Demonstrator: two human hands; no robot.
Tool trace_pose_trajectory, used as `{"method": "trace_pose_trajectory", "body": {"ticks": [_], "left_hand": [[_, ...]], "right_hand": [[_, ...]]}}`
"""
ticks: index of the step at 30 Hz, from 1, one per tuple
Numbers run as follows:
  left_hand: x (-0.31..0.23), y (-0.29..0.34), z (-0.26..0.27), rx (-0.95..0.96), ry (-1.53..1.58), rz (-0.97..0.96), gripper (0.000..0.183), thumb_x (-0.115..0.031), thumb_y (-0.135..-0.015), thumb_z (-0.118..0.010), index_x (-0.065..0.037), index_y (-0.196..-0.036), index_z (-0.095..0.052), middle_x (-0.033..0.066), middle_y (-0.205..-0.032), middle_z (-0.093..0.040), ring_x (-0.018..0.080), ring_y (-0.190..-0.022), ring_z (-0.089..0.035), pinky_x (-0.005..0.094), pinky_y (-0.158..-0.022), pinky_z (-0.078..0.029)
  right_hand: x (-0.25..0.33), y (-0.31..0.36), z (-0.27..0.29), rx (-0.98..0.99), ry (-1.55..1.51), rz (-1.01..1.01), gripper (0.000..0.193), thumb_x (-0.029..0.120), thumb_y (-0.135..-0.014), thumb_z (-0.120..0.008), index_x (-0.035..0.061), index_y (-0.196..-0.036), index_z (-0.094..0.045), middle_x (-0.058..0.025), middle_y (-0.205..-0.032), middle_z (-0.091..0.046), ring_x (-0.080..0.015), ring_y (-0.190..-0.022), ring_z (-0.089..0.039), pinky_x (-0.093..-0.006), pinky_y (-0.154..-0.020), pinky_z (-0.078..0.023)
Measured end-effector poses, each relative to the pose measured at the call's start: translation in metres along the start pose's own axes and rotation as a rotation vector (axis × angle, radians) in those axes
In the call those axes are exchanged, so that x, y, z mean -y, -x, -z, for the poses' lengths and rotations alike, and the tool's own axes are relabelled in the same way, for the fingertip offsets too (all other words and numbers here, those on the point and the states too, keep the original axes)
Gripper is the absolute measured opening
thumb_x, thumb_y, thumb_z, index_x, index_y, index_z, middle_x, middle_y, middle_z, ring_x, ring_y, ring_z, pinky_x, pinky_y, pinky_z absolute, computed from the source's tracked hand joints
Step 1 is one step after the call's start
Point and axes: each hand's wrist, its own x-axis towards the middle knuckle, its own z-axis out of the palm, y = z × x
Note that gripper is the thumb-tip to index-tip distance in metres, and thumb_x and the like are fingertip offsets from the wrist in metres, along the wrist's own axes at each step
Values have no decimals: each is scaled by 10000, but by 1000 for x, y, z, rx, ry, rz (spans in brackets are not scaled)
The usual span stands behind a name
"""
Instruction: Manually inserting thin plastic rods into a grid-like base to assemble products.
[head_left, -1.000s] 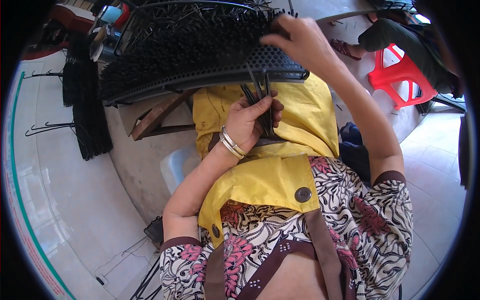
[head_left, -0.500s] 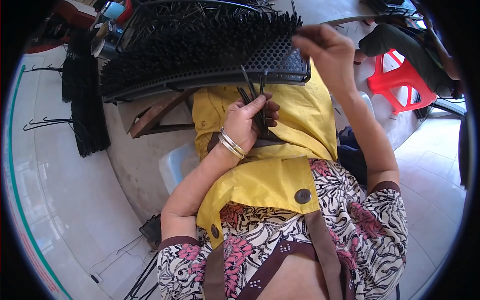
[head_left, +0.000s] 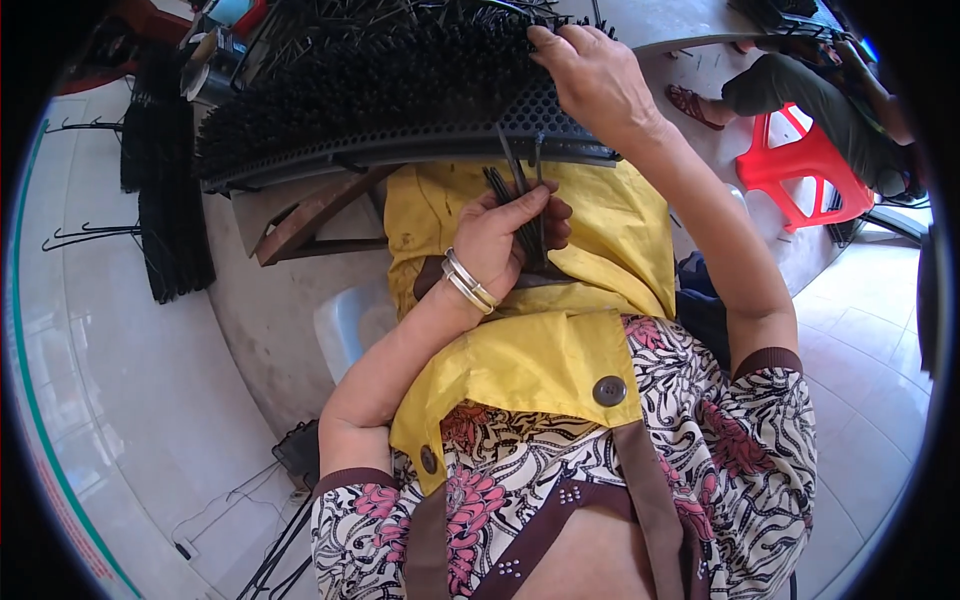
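Over my lap, my left hand [head_left: 505, 225] is closed round a small bundle of thin black rods [head_left: 497, 183], a couple of which stick up above the rest. My right hand [head_left: 602, 88] is above the right end of a black perforated tray [head_left: 556, 112], fingers bent and pressed together at its far edge. What those fingers hold, if anything, is hidden. Densely packed black upright pieces [head_left: 360, 95] fill most of the tray. Bare round holes show only at its right end, beneath my right hand.
A brown angled support [head_left: 315, 220] is under the tray. Black bundles with wire hooks [head_left: 170, 190] hang at the left. On the right, a person's leg [head_left: 770, 85] is beside a red plastic stool [head_left: 810, 165]. More loose black rods [head_left: 300, 30] lie behind the tray.
My right hand has moved left and slightly up, toward the tray's far edge. My left hand keeps its bundle and has shifted a little right.
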Motion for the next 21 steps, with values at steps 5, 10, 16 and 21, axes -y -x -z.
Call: {"method": "trace_pose_trajectory", "body": {"ticks": [5, 10, 16, 21], "left_hand": [[1, 0, -3, 36, 6, 6, 194, -119, -837, -562, 17, -975, -553, 129, -804, -614, 227, -678, -604, 334, -614, -502], [-2, 2, -4, 48, 3, 29, 218, -134, -840, -563, 16, -997, -545, 126, -808, -614, 222, -688, -602, 335, -617, -501], [-3, 1, -6, 58, 6, 23, 216, -140, -845, -557, 13, -997, -548, 121, -807, -616, 217, -683, -600, 332, -621, -499], [-5, -2, -9, 184, -30, 3, 206, -141, -856, -537, 17, -989, -550, 125, -810, -618, 219, -689, -605, 336, -634, -506]], "right_hand": [[-7, -13, 5, 81, -77, 7, 230, 127, -786, -572, 34, -996, -579, -126, -729, -534, -309, -668, -567, -396, -582, -449], [6, -49, 34, 471, -22, -30, 127, -20, -686, -653, -10, -788, -579, -154, -696, -577, -282, -603, -576, -296, -536, -450], [4, 4, 30, 134, -394, -260, 222, 99, -762, -629, -6, -954, -595, -139, -705, -593, -254, -600, -582, -318, -555, -456], [34, 31, 51, 500, -1051, -825, 133, 34, -748, -644, -28, -862, -617, -24, -680, -611, -57, -559, -538, -187, -480, -408]]}}
